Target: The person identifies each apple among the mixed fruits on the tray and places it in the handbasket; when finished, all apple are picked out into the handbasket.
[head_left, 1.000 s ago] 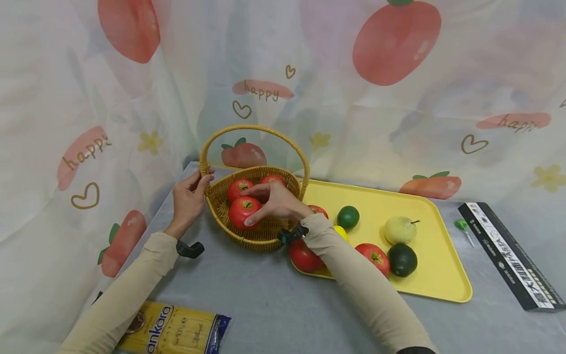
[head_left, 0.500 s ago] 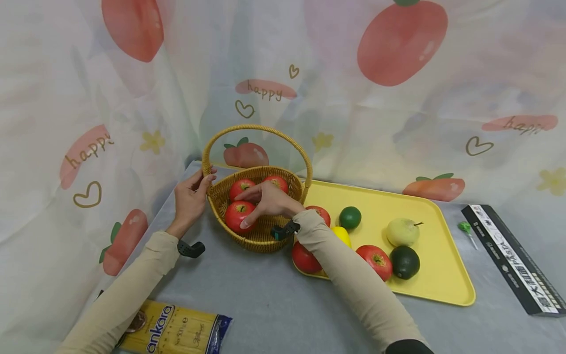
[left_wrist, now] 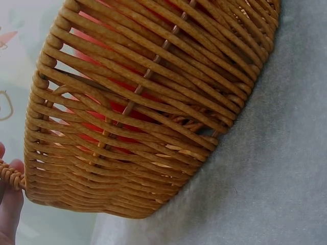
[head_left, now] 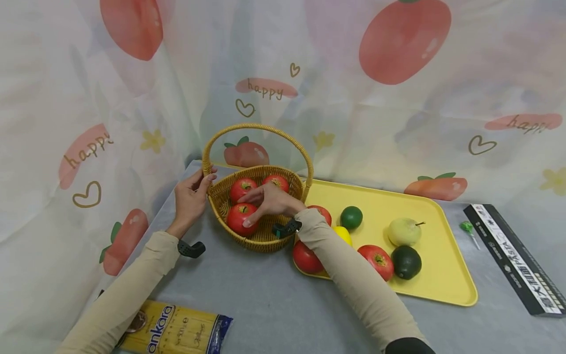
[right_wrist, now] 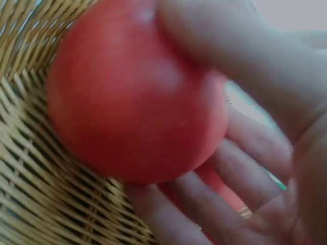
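A wicker basket (head_left: 212,209) with a tall arched handle stands on the grey tabletop. At the left foot of the handle my left hand (head_left: 190,201) grips it between thumb and fingers; the left wrist view shows the fingertips round the wicker (left_wrist: 11,176). My right hand (head_left: 276,201) reaches into the basket, thumb and fingers round a red apple (head_left: 239,220) at the front left. Up close, this apple (right_wrist: 133,97) lies against the woven wall. Behind it two more red apples, a left one (head_left: 242,188) and a right one (head_left: 278,182), sit inside.
Right of the basket, a yellow tray (head_left: 435,265) bears several fruits, among them a pale pear (head_left: 403,232), a green fruit (head_left: 351,217) and a dark avocado (head_left: 406,262). A black pasta box (head_left: 513,260), a lollipop (head_left: 466,227) and a pasta packet (head_left: 181,329) lie around.
My right hand and its apple have shifted slightly left and toward the basket's near wall, then stayed nearly still. The left hand keeps its hold on the handle.
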The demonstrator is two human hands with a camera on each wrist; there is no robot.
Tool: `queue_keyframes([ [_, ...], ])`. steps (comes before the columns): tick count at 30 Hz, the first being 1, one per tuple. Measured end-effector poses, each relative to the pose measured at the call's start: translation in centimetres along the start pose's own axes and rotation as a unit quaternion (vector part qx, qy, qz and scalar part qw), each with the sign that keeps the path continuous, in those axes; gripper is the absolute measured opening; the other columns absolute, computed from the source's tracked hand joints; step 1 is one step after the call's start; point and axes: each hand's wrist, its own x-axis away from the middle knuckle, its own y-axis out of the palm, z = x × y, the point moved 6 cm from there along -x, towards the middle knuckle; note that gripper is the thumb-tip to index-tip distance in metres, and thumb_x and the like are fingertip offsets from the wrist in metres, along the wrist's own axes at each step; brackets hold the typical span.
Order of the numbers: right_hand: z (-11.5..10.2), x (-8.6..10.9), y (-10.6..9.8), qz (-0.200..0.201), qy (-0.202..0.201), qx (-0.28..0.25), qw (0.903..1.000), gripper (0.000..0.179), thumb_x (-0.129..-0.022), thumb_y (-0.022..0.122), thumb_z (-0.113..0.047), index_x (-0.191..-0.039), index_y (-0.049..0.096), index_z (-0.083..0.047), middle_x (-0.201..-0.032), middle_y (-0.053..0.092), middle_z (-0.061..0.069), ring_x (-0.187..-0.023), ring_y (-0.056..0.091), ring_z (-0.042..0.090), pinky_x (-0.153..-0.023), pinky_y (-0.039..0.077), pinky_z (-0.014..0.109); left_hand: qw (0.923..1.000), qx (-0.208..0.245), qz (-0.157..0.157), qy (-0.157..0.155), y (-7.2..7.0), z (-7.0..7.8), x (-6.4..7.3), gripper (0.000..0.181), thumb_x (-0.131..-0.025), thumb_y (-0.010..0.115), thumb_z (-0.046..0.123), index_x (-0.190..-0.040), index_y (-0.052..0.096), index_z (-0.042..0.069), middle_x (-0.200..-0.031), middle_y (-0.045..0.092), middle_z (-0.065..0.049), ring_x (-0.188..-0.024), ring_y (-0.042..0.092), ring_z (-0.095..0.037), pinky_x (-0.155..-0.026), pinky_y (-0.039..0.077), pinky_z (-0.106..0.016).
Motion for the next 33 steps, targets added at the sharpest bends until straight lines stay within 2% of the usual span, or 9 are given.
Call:
queue_keyframes([
  [7,0.2,-0.1,0.1,-0.015,-0.011,0.014,0.9997,0.060,-0.081,0.094,-0.012,-0.137,0.073,-0.010,-0.137,0.074,0.006,-0.134,0.066,0.020,-0.114,0.052,0.036,1.0000,0.001,0.001,0.000,-0.1,0.0,-0.1,0.031,-0.108,0.061,0.005,-0.137,0.070,-0.003,-0.125,0.074,-0.027,-0.107,0.071,0.001,-0.090,0.052,-0.008],
  [13,0.4,-0.1,0.1,-0.029,-0.020,0.027,0.9990,0.061,-0.081,0.095,-0.016,-0.138,0.073,-0.011,-0.137,0.074,0.004,-0.133,0.066,0.019,-0.113,0.052,0.034,1.0000,-0.002,0.000,0.002,0.0,-0.2,0.1,0.032,-0.108,0.061,0.004,-0.138,0.069,-0.002,-0.126,0.073,-0.027,-0.105,0.070,0.004,-0.090,0.052,-0.008],
  [19,1.1,0.1,-0.2,-0.060,-0.014,-0.008,0.9981,0.060,-0.086,0.089,-0.012,-0.143,0.068,-0.010,-0.142,0.071,0.004,-0.140,0.060,0.021,-0.117,0.049,0.036,1.0000,-0.007,-0.001,0.002,0.1,0.0,0.1,0.031,-0.108,0.061,0.005,-0.137,0.070,-0.002,-0.126,0.074,-0.027,-0.105,0.068,0.008,-0.090,0.052,-0.008],
  [23,1.1,0.2,-0.4,-0.082,-0.011,-0.022,0.9964,0.063,-0.087,0.087,-0.008,-0.146,0.065,-0.009,-0.146,0.067,0.006,-0.144,0.056,0.023,-0.119,0.047,0.037,0.9999,-0.012,0.003,0.000,0.1,0.3,0.1,0.031,-0.107,0.061,0.004,-0.136,0.070,-0.002,-0.125,0.074,-0.026,-0.107,0.072,0.000,-0.088,0.052,-0.008],
  [25,1.2,0.2,-0.4,-0.087,-0.005,-0.023,0.9959,0.063,-0.087,0.086,-0.008,-0.147,0.064,-0.008,-0.147,0.067,0.006,-0.145,0.055,0.023,-0.119,0.046,0.037,0.9999,-0.012,0.004,-0.001,0.1,0.5,0.1,0.030,-0.107,0.061,0.003,-0.136,0.070,-0.003,-0.125,0.075,-0.026,-0.107,0.073,-0.006,-0.088,0.052,-0.008],
  [27,1.2,0.2,-0.4,-0.091,0.004,-0.023,0.9956,0.063,-0.087,0.087,-0.007,-0.146,0.064,-0.008,-0.148,0.066,0.006,-0.146,0.055,0.024,-0.120,0.046,0.037,0.9999,-0.014,0.004,0.001,0.1,0.6,0.1,0.030,-0.107,0.061,0.003,-0.135,0.070,-0.003,-0.124,0.075,-0.026,-0.108,0.074,-0.008,-0.088,0.052,-0.008],
  [33,1.3,0.4,-0.5,-0.092,0.034,-0.002,0.9951,0.063,-0.086,0.089,-0.012,-0.144,0.065,-0.010,-0.145,0.067,0.006,-0.139,0.058,0.024,-0.115,0.050,0.037,0.9999,-0.014,0.005,0.003,0.1,0.6,0.1,0.030,-0.107,0.061,0.001,-0.135,0.070,-0.005,-0.124,0.074,-0.028,-0.106,0.072,-0.001,-0.087,0.051,-0.007],
])
